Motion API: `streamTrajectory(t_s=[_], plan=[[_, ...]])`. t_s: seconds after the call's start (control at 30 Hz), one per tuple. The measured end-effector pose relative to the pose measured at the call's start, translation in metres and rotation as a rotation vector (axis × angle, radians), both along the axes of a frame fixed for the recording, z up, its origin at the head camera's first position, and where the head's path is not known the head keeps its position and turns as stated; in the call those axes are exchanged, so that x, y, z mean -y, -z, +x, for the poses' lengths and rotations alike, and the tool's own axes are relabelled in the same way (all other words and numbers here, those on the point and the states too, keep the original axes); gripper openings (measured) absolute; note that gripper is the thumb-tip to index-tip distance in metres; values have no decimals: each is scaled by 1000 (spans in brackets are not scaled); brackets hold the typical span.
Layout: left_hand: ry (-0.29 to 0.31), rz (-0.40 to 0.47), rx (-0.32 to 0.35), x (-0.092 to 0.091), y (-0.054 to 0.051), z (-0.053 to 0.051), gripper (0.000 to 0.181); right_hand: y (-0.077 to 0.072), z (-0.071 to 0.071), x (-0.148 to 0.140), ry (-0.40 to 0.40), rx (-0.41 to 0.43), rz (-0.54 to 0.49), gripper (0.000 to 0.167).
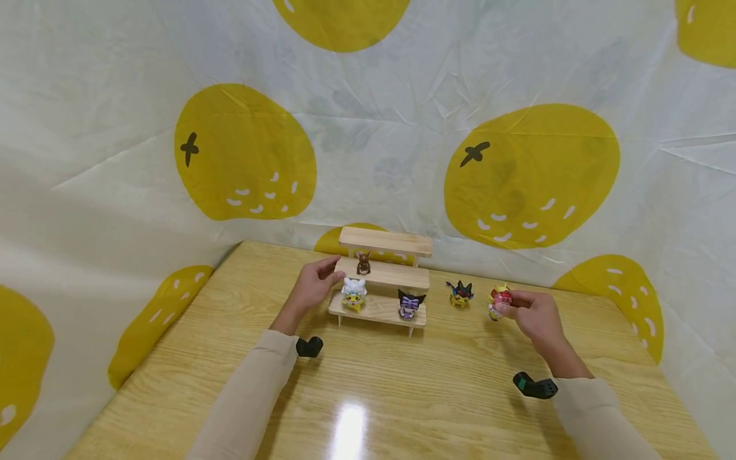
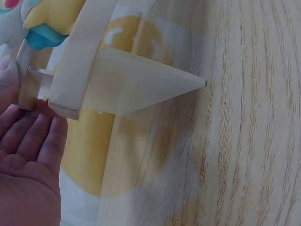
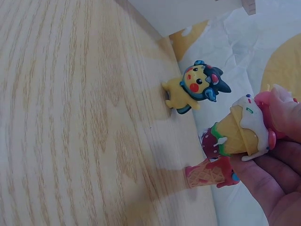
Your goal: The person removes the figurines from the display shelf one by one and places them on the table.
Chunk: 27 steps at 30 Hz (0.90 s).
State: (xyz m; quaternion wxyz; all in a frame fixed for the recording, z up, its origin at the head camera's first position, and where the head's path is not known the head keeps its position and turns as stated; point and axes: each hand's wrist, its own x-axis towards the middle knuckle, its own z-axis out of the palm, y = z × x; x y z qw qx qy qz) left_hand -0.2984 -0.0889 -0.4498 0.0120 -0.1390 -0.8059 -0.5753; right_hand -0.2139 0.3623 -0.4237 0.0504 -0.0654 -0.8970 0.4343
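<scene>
My left hand point(image 1: 313, 284) holds the left end of the middle tier of a three-tier wooden display stand point(image 1: 382, 273). In the left wrist view its thumb lies on one face of the board point(image 2: 28, 87) and its fingers on the other. My right hand point(image 1: 535, 316) pinches an ice-cream-cone figurine point(image 3: 242, 127) by its pink top, above the table. Behind it stands a pink waffle-cone figurine point(image 3: 207, 173). Left of that hand is a yellow figurine with a dark horned hood point(image 1: 460, 294).
On the stand are a brown figurine point(image 1: 363, 263) on the middle tier, and a white-hooded yellow figurine point(image 1: 354, 294) and a purple-and-black figurine point(image 1: 409, 305) on the lowest. A fruit-print cloth point(image 1: 379, 160) hangs behind the wooden table point(image 1: 402, 390).
</scene>
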Motion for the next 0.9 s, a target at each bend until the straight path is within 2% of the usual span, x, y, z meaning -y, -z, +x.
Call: streamTrajectory(t_s=[0.5,0.7,0.9], plan=[[-5,-1,0,0,0,-1,54,5,-1,-5,0,20,15,55],[-10,-7,2,0,0,0,54,8,0,-5,-1,-9,-14,51],[-10,-8,10,1,1,-1,55,9,0,-6,6,-15,10,48]])
